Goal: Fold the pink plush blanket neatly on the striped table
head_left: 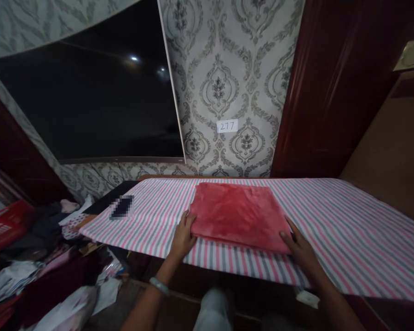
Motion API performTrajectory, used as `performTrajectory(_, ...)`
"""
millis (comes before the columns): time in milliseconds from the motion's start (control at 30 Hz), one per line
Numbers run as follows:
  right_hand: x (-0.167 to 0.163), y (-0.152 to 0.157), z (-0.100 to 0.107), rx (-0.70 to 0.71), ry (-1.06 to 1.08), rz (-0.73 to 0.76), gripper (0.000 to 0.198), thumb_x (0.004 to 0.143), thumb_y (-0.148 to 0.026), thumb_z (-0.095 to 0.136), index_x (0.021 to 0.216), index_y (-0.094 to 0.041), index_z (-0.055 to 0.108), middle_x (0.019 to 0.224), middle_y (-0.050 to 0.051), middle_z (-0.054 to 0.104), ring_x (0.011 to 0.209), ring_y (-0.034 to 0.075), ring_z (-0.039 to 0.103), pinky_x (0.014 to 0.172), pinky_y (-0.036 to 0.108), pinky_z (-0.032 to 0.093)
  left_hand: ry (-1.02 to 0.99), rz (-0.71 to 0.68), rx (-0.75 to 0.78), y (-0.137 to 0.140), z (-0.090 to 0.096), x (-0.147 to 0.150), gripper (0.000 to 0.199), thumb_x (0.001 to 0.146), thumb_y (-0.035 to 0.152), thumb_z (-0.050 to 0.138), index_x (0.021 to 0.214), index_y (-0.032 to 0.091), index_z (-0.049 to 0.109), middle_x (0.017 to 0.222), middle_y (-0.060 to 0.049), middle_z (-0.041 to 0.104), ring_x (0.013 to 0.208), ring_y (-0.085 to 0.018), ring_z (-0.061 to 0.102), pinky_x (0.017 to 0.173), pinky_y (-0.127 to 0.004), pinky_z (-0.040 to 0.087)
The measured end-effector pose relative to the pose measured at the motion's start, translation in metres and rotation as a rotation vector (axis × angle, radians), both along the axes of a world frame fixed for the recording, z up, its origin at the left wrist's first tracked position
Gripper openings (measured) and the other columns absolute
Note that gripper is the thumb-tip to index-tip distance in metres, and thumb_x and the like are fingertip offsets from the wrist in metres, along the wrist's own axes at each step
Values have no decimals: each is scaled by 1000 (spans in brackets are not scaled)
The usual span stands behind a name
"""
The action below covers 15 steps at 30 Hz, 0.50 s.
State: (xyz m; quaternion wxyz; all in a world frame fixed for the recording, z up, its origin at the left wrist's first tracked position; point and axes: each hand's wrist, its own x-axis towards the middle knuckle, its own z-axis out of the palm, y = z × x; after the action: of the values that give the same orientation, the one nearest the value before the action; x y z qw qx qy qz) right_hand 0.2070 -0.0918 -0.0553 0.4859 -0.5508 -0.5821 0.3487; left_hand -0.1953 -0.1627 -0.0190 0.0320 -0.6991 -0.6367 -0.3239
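Note:
A red plush cloth, folded into a flat rectangle, lies on a striped sheet of pink, grey and white. My left hand holds its left edge near the front corner, the thumb on top and the fingers along the side. At the opposite side, my right hand grips the right edge near the front corner, its thumb over the top surface. Some fingertips are hidden against the cloth. A bracelet circles my left wrist.
A blurred-out dark object rests on the sheet's left part. Behind the table, a large dark screen hangs on patterned wallpaper beside a paper label reading 277. Piled clothes cover the floor at left. A brown panel rises at right.

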Motion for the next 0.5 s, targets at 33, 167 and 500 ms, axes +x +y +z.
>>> performTrajectory(33,-2,-1,3,-1,21,9,82,80,-66,59,151,-28,43,144,8,58,132,34,54,110,50,42,-1,-6,2,1,-1,0,72,72,4,55,142,21,46,156,-18,33,139,-34,45,105,-50,47)
performTrajectory(167,-6,0,22,-57,122,82,83,77,-61,63,150,-26,45,140,10,61,125,32,59,103,47,49,-9,-75,7,8,0,-1,67,69,0,55,134,17,51,153,-19,37,138,-34,45,109,-50,44)
performTrajectory(500,-10,-50,60,-44,209,49,94,75,-48,71,156,-19,32,98,6,74,87,24,69,83,38,56,-56,-137,136,2,32,-12,59,67,1,51,123,19,58,139,-13,48,133,-30,49,112,-48,43)
